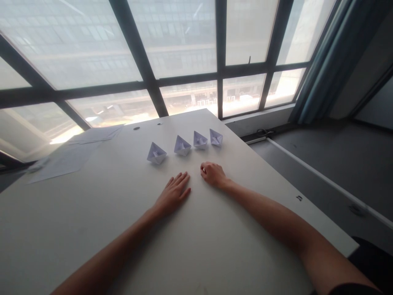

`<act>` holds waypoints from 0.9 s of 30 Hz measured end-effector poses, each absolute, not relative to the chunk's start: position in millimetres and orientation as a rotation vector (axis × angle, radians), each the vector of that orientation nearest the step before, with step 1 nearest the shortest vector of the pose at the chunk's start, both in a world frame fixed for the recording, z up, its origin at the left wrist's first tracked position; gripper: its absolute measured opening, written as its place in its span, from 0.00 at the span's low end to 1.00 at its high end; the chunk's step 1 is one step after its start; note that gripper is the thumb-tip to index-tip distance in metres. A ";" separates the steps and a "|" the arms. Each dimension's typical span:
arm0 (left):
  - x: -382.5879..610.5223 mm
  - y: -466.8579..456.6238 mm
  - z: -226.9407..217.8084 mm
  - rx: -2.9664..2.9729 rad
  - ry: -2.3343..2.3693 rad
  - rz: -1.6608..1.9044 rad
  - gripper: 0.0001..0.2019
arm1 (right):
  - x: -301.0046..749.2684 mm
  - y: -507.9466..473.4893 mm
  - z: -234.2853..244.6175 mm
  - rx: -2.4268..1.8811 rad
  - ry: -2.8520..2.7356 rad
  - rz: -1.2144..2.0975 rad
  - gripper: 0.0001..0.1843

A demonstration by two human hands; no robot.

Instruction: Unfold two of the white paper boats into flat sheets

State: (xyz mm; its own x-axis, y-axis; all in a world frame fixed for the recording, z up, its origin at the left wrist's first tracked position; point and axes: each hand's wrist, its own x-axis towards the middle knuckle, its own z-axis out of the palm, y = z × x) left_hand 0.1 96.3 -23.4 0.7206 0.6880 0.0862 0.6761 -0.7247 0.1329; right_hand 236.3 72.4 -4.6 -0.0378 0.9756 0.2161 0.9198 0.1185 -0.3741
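My left hand lies flat on the white table, fingers stretched out and holding nothing. My right hand rests on the table a little to its right, fingers curled into a loose fist with nothing visible inside. Beyond both hands stands a row of several folded white paper boats: one at the left, one in the middle, another beside it, and one at the right end. Neither hand touches a boat.
Loose sheets of white paper lie at the table's far left. The table's right edge drops to a grey floor. Large windows with dark frames stand behind the table, with a curtain at the right.
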 end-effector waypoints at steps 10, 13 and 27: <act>-0.4 96.8 -27.2 2.807 1.109 0.209 0.31 | 236.3 73.6 -4.2 -1.849 -1.985 0.216 0.11; 0.5 95.6 -23.1 2.759 1.092 0.252 0.31 | 236.6 73.5 -4.9 -1.844 -1.987 0.205 0.10; -66.2 265.9 36.5 2.069 1.904 1.357 0.13 | 235.6 71.5 -2.9 -1.841 -1.998 0.207 0.10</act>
